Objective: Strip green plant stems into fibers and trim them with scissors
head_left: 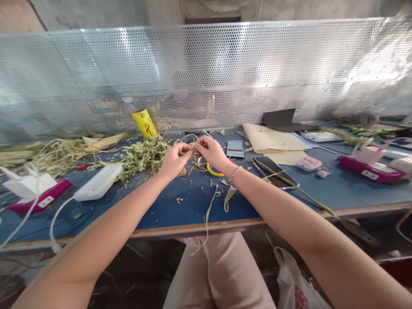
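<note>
Two: left hand (175,159), right hand (211,151), mid-frame, nearly meeting, both pinching twine (196,163) at centre. One heap of leaves (141,155), left of centre; one yellow tube (144,124), just above it. One phone (273,163), right of centre.

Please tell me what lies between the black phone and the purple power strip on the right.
In the head view, a small pink case lies between the phone and the power strip, with a smaller pale object beside it.
</note>
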The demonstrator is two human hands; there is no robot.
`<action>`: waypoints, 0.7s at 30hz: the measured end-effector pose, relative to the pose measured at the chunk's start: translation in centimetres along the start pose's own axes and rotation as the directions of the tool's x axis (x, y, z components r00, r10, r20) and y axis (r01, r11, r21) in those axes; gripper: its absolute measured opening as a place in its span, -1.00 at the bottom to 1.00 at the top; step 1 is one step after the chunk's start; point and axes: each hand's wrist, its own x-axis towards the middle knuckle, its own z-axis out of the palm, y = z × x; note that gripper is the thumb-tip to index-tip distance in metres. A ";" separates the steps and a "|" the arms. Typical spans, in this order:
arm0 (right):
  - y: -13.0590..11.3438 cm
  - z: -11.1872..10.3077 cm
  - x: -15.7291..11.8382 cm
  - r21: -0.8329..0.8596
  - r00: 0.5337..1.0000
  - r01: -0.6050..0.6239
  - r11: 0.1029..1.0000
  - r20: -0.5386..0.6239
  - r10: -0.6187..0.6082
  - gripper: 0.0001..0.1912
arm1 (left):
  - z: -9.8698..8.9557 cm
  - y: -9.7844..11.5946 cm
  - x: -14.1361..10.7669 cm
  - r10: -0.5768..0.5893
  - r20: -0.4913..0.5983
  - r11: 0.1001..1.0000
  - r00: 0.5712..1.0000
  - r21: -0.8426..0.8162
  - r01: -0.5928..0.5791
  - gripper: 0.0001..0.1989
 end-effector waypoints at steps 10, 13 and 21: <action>-0.1 0.0 -0.1 0.077 0.998 -0.019 0.997 0.055 0.015 -0.88 | 0.1 -0.8 0.4 -0.089 -0.050 0.991 0.995 -0.101 0.083 -0.89; 0.0 -0.1 0.0 0.145 0.997 -0.032 0.989 0.077 0.021 -0.88 | 0.0 -0.9 0.5 -0.094 -0.078 0.989 0.993 -0.125 0.083 -0.90; 0.4 -0.2 0.2 0.079 0.999 0.014 0.997 0.038 -0.017 -0.85 | -0.1 -1.5 0.7 -0.085 -0.104 0.990 0.991 -0.122 0.072 -0.89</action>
